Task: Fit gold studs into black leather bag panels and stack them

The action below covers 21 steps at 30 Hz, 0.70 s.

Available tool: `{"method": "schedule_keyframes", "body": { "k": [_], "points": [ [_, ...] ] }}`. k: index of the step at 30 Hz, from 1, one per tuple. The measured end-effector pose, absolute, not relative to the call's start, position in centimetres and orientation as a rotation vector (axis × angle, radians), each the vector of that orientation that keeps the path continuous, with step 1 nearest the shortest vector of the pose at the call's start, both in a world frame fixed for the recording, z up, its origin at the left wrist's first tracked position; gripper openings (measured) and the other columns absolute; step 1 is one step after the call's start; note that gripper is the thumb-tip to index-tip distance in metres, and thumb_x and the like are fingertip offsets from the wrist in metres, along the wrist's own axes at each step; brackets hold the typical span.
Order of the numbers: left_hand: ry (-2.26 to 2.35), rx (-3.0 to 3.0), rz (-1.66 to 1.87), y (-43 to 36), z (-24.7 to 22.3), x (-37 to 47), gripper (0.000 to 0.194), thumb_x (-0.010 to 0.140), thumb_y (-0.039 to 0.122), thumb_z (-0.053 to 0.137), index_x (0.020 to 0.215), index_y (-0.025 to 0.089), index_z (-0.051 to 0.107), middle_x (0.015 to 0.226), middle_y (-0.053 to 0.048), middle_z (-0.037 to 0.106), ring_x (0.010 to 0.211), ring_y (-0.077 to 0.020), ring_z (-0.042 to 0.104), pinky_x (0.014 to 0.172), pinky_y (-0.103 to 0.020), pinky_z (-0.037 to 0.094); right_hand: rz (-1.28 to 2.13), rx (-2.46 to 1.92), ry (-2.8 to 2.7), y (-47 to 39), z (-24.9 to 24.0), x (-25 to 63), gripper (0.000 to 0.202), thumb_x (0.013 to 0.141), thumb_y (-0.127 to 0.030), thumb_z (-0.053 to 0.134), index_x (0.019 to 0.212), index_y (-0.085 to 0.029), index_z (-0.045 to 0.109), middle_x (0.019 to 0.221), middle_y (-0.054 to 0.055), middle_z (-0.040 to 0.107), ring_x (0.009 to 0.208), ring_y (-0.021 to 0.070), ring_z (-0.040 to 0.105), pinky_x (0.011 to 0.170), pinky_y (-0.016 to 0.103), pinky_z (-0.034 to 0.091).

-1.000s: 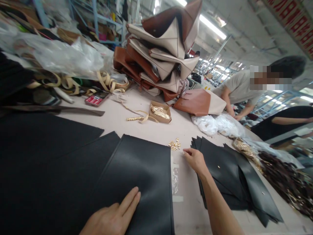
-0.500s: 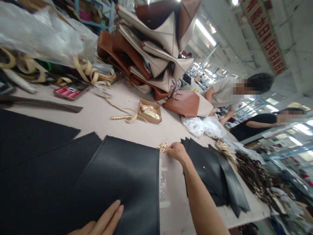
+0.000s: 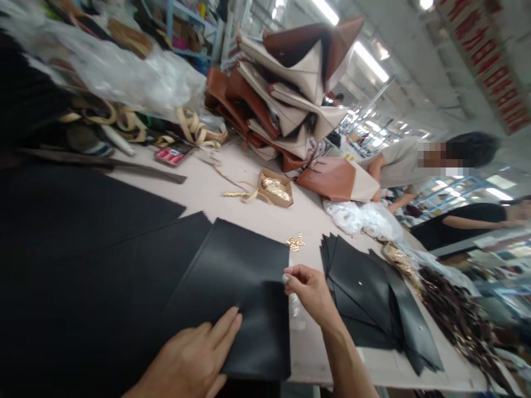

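My left hand point(image 3: 191, 356) lies flat on a black leather panel point(image 3: 249, 260), fingers stretched out. Over that panel's right edge is my right hand point(image 3: 305, 287), thumb and forefinger pinched together. Whatever is in the pinch is too small to make out. Just beyond it, a small pile of gold metal pieces point(image 3: 295, 242) rests on the table point(image 3: 207, 185). More black panels point(image 3: 124, 221) spread out to the left. On the right lies a stack of black panels point(image 3: 360, 293) with small gold pieces on them.
A cardboard box point(image 3: 276, 188) of gold chain stands farther back. Behind it rise stacked brown-and-cream bags point(image 3: 286, 94). A long dark strip point(image 3: 145, 170) and a red box point(image 3: 172, 155) lie at the left. Dark straps point(image 3: 456, 309) are heaped at right. Two people work across the table.
My right hand has left the gold pile and come nearer, to the panel's right edge, fingers pinched. My left hand stays on the panel. The whole view has shifted.
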<state>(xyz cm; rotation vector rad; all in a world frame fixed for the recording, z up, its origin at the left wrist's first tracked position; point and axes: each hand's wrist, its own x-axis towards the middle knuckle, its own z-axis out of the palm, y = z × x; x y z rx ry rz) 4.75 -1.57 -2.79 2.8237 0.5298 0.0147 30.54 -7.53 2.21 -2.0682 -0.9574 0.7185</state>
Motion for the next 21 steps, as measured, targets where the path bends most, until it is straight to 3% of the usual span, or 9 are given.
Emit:
{"method": "schedule_keyframes", "body": {
  "k": [5,12,18,21],
  "points": [
    [0.4,2.858,0.074,-1.0,-1.0,4.5,0.066,0.089,0.039,0.064,0.146,0.01,0.045,0.147,-0.019,0.051,0.093,-0.0247,0.065,0.076,-0.037,0.054,0.975,-1.99,-0.994,-8.1,1.6,25.9,0.029,0.08,-0.041,0.066,0.091,-0.015,0.071,0.073,0.002,0.068,0.063,0.0136,0.061,0.063,0.026,0.051],
    [0.337,2.895,0.239,-1.2,-1.5,4.2,0.058,0.09,0.041,0.062,0.137,0.007,0.052,0.137,-0.016,0.059,0.084,-0.0232,0.064,0.065,-0.037,0.052,1.036,-2.093,-1.244,-7.4,0.8,24.3,0.02,0.086,-0.034,0.061,0.092,-0.02,0.073,0.076,0.001,0.07,0.065,0.0142,0.061,0.063,0.026,0.047],
    [0.313,2.868,0.217,-0.7,-1.5,4.1,0.052,0.092,0.038,0.06,0.133,0.008,0.055,0.123,-0.013,0.065,0.083,-0.0227,0.062,0.063,-0.036,0.051,0.979,-2.139,-1.458,-6.1,2.2,23.3,0.014,0.086,-0.026,0.061,0.085,-0.021,0.074,0.082,0.001,0.073,0.076,0.0155,0.064,0.073,0.026,0.046],
    [0.318,2.818,0.219,-1.0,-1.7,3.8,0.053,0.092,0.037,0.059,0.137,0.01,0.054,0.126,-0.012,0.066,0.086,-0.0233,0.063,0.069,-0.038,0.054,0.959,-2.166,-1.442,-5.8,2.8,22.7,0.013,0.084,-0.021,0.063,0.085,-0.021,0.075,0.083,0.001,0.074,0.076,0.0144,0.066,0.073,0.024,0.046]
  ]
}}
